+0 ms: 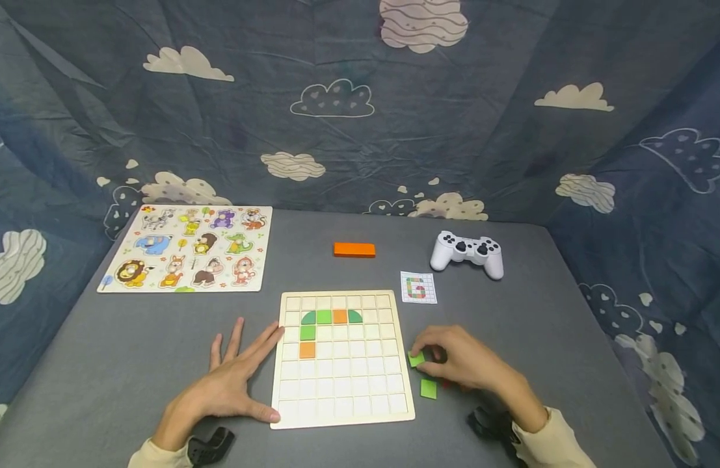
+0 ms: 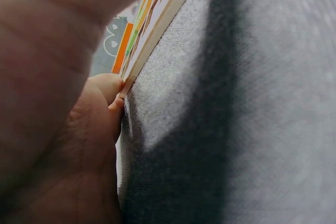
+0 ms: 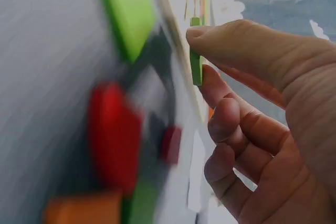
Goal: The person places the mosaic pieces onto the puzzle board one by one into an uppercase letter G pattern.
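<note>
Placement step: right hand (image 1: 462, 363) pinched green tile (image 1: 416, 359) at board's (image 1: 395, 416) three o'clock; left hand (image 1: 233, 383), fingers flat, steadied board; next, judged: matching cell.

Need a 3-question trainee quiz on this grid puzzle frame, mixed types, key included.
1. True or false: the left hand lies flat against the grid board.
2. What does the right hand pinch: (a) green tile, (b) orange block, (c) controller?
3. How many orange tiles sit on the board?

Key: 1 true; 2 a; 3 two.
</note>
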A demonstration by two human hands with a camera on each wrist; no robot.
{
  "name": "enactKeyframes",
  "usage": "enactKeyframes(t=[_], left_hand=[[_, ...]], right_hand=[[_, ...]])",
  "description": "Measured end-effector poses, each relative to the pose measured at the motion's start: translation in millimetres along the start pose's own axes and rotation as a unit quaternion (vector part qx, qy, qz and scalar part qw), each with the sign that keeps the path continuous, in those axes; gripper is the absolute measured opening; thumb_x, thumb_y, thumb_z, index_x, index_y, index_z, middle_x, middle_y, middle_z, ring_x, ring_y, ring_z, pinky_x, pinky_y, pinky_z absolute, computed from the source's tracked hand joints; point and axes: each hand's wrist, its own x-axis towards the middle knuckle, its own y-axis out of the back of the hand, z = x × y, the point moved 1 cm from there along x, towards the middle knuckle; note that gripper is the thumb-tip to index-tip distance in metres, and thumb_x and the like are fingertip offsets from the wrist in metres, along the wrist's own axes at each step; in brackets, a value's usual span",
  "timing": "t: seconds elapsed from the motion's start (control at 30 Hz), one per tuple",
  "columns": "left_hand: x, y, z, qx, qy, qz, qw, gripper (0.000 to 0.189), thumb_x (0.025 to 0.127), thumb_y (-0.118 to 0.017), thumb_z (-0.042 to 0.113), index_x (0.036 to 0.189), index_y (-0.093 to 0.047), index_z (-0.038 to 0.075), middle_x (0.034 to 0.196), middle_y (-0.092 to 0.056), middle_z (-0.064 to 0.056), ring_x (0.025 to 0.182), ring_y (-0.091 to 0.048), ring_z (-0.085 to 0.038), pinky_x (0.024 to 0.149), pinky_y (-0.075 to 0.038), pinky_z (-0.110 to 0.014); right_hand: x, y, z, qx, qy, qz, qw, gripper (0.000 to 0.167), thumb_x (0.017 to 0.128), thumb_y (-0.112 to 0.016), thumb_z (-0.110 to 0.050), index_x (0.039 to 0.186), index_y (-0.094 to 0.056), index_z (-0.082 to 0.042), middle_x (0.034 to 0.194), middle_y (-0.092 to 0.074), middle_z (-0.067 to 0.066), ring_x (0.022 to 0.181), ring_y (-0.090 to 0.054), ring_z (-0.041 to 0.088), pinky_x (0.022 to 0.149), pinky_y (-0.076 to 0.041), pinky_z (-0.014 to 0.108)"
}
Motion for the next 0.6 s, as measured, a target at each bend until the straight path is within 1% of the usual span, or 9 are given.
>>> enactKeyframes(t=[0.07,0.2,0.3,0.4,0.47,0.6], left_hand=[[-0.1,0.3,-0.3,0.002,0.002,-0.001,1.0000,0.136,0.054,-0.089,0.066,0.162,-0.017,0.026,0.170,-0.010,-0.003,0.146,0.028,-0.050,0.105,0.023,-0.074],[-0.2,1.0,-0.1,0.003,0.004,-0.003,1.0000,0.136,0.054,-0.088,0.067,0.162,-0.017,0.026,0.170,-0.011,-0.003,0.147,0.027,-0.050,0.105,0.023,-0.074],[-0.5,1.6,0.2,0.001,0.004,-0.001,1.0000,0.136,0.054,-0.089,0.066,0.162,-0.018,0.025,0.170,-0.011,-0.003,0.146,0.027,-0.051,0.105,0.023,-0.074],[-0.9,1.9,0.4,-0.001,0.002,0.002,1.0000,0.136,0.054,-0.089,0.065,0.162,-0.018,0.025,0.170,-0.011,-0.004,0.146,0.027,-0.051,0.105,0.023,-0.074],[-1.0,1.8,0.5,-0.003,-0.001,0.003,1.0000,0.136,0.054,-0.090,0.064,0.162,-0.018,0.024,0.170,-0.012,-0.005,0.146,0.027,-0.052,0.105,0.023,-0.074],[-1.1,1.4,0.6,-0.005,-0.004,0.005,1.0000,0.136,0.053,-0.090,0.063,0.162,-0.018,0.025,0.170,-0.012,-0.005,0.146,0.026,-0.052,0.104,0.023,-0.075]], right_hand=[[9.0,-2.0,-6.3,-0.002,0.010,-0.001,1.0000,0.016,0.084,-0.080,-0.015,0.097,-0.074,-0.021,0.086,-0.066,-0.008,0.067,-0.052,0.004,0.060,-0.043,0.018],[28.5,-8.5,-20.8,0.004,0.036,-0.004,0.9993,0.015,0.085,-0.080,-0.017,0.098,-0.073,-0.021,0.087,-0.066,-0.007,0.067,-0.052,0.005,0.061,-0.043,0.017],[42.6,-15.3,-32.3,0.014,0.055,-0.004,0.9984,0.014,0.085,-0.080,-0.016,0.097,-0.074,-0.020,0.088,-0.067,-0.006,0.066,-0.055,0.009,0.060,-0.044,0.017],[55.2,-23.4,-43.6,0.014,0.070,0.000,0.9974,0.014,0.084,-0.080,-0.016,0.096,-0.074,-0.019,0.087,-0.067,-0.006,0.066,-0.057,0.012,0.060,-0.044,0.016],[62.1,-29.0,-51.4,0.001,0.073,0.001,0.9973,0.013,0.083,-0.080,-0.017,0.095,-0.074,-0.019,0.088,-0.067,-0.008,0.066,-0.057,0.010,0.060,-0.043,0.015],[73.6,-40.2,-68.2,-0.029,0.065,0.002,0.9974,0.013,0.082,-0.080,-0.021,0.094,-0.075,-0.020,0.089,-0.067,-0.010,0.067,-0.054,0.007,0.062,-0.041,0.015]])
